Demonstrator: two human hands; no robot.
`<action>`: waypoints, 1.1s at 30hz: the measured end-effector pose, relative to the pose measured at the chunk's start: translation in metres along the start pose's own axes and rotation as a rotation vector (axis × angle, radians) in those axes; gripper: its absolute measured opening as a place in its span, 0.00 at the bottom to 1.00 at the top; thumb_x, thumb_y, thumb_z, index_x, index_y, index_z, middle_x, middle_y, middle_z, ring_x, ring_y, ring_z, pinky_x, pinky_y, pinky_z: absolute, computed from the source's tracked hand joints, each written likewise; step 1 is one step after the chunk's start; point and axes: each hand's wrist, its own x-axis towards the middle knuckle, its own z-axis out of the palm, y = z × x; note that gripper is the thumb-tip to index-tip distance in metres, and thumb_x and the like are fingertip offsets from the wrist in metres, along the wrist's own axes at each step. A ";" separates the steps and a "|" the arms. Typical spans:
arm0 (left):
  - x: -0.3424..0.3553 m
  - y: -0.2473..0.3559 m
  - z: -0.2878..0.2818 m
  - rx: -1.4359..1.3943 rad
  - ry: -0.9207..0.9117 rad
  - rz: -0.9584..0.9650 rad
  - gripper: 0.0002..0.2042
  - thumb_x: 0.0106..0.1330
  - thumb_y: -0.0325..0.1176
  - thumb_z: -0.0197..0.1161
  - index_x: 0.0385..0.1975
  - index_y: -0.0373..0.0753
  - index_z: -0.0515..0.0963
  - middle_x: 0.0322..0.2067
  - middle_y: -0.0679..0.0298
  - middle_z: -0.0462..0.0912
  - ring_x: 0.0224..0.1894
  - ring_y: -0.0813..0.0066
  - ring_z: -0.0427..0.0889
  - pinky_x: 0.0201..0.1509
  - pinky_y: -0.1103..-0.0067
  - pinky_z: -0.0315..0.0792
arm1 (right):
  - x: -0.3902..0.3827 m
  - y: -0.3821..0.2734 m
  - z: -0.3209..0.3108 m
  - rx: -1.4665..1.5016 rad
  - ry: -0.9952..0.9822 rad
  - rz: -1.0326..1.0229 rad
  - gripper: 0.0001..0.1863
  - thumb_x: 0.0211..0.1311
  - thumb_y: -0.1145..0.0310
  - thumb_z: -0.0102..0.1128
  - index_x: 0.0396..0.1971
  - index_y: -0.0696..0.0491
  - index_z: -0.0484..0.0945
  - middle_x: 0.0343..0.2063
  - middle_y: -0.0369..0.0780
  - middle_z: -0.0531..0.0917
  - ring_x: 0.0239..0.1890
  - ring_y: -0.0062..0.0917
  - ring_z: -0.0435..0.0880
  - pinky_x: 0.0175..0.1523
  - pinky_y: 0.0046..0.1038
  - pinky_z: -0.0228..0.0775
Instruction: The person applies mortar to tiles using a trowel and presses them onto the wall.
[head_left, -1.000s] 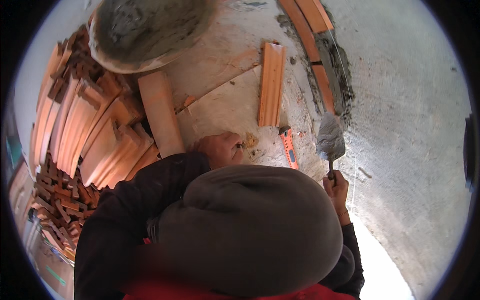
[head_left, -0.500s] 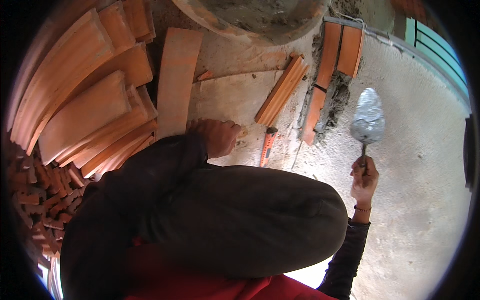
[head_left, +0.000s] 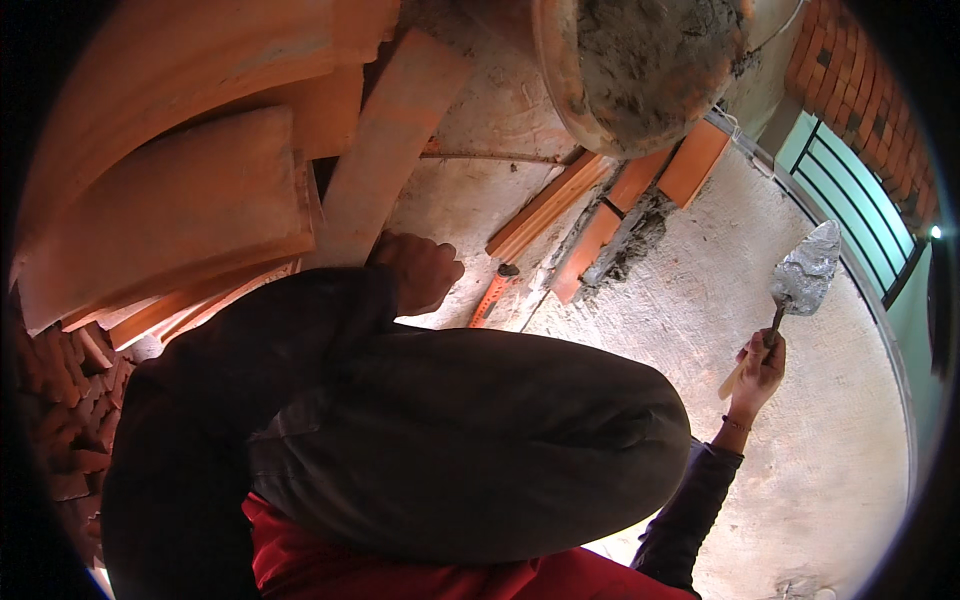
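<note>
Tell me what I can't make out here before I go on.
Head view only:
- Left hand: palm side and what it presses on, hidden by its own back.
- Floor in front of the person: covered by the bent knee.
- Mortar pan: cut off by the top edge.
- Trowel in the right hand: blade's far face unseen.

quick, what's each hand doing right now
Left hand: loosely curled, resting at the end of a long tile; a grip cannot be told.
Right hand: closed on the trowel handle, blade raised.
</note>
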 end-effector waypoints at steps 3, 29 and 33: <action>0.004 -0.002 0.006 -0.044 0.013 0.008 0.11 0.67 0.41 0.57 0.32 0.41 0.81 0.33 0.57 0.83 0.36 0.55 0.86 0.36 0.52 0.76 | 0.001 -0.011 0.011 -0.038 0.041 -0.009 0.11 0.68 0.62 0.63 0.38 0.55 0.76 0.21 0.32 0.75 0.22 0.16 0.73 0.28 0.21 0.66; 0.003 -0.003 0.011 -0.086 0.175 0.024 0.14 0.58 0.31 0.65 0.44 0.39 0.77 0.39 0.55 0.81 0.36 0.55 0.86 0.36 0.60 0.82 | 0.039 -0.133 0.043 -0.126 -0.267 -0.382 0.17 0.70 0.76 0.59 0.56 0.60 0.73 0.34 0.35 0.76 0.34 0.14 0.72 0.39 0.18 0.65; 0.003 -0.004 0.012 -0.083 0.213 0.029 0.14 0.59 0.29 0.63 0.46 0.41 0.77 0.42 0.55 0.80 0.35 0.55 0.87 0.36 0.61 0.82 | 0.049 -0.147 0.044 -0.185 -0.163 -0.533 0.19 0.68 0.77 0.60 0.58 0.59 0.75 0.36 0.36 0.79 0.33 0.15 0.74 0.40 0.19 0.67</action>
